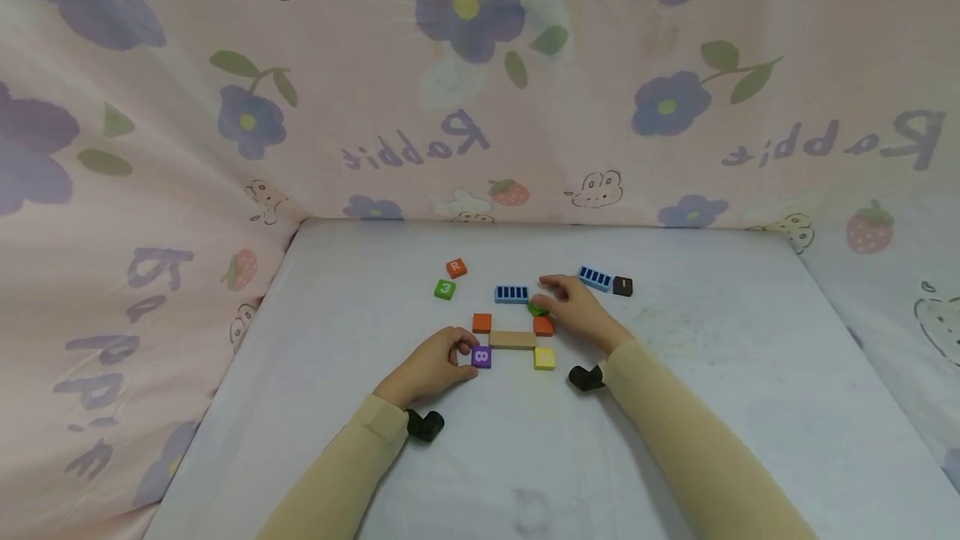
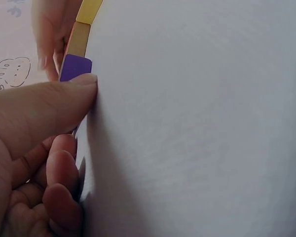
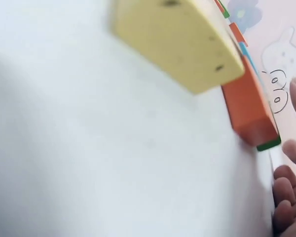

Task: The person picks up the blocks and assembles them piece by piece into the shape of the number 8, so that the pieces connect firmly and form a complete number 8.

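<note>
Bar, long axis crosswise, left grip snug on purple block, right grip ajar near green block

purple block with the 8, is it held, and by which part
The left hand pinches the purple block by its left end, between thumb and index finger.

A white tabletop carries small coloured square blocks. Two blue oblong blocks and one tan bar lie there.
</note>
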{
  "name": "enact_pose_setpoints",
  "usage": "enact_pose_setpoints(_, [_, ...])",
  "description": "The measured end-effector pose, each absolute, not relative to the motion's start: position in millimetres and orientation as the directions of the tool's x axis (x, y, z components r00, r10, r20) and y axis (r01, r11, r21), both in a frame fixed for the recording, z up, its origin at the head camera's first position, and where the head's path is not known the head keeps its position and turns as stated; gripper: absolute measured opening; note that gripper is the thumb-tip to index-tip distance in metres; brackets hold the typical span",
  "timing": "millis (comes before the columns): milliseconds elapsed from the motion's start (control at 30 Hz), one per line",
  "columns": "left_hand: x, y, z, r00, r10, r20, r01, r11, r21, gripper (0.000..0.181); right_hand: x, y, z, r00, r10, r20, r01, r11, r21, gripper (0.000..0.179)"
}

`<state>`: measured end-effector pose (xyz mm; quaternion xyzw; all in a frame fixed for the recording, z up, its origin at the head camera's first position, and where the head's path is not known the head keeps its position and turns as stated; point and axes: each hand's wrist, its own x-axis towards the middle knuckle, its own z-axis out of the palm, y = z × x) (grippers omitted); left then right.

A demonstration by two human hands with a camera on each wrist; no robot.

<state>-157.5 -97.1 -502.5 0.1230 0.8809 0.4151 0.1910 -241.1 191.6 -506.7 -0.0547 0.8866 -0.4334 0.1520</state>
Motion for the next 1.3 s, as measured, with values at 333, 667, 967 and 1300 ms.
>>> enact_pose_setpoints(333, [-155, -98, -500, -0.901, 0.366, -0.235, 0.052, 0.627, 0.777, 0.035, -223, 212, -511, -0.948, -0.237, -0.214, 0.03, 0.602, -0.798, 0.062])
enact_pose_setpoints(667, [-155, -97, -501, -0.899, 0.368, -0.238, 0.047, 0.621, 0.783, 0.035, -215, 219, -511, -0.94, -0.252, -0.229, 0.045, 0.575, -0.817, 0.051])
enact_pose_setpoints(967, [-156, -99, -501, -0.897, 0.377, -0.23, 0.058, 0.616, 0.786, 0.037, -216, 220, -512, -0.928, -0.255, -0.273, 0.086, 0.566, -0.82, 0.05])
enact_pose_setpoints(1300, [-176, -118, -491, -0.918, 0.327, -0.224, 0.019, 0.602, 0.799, 0.047, -216, 220, -511, -0.917, -0.292, -0.272, 0.063, 0.568, -0.821, 0.048])
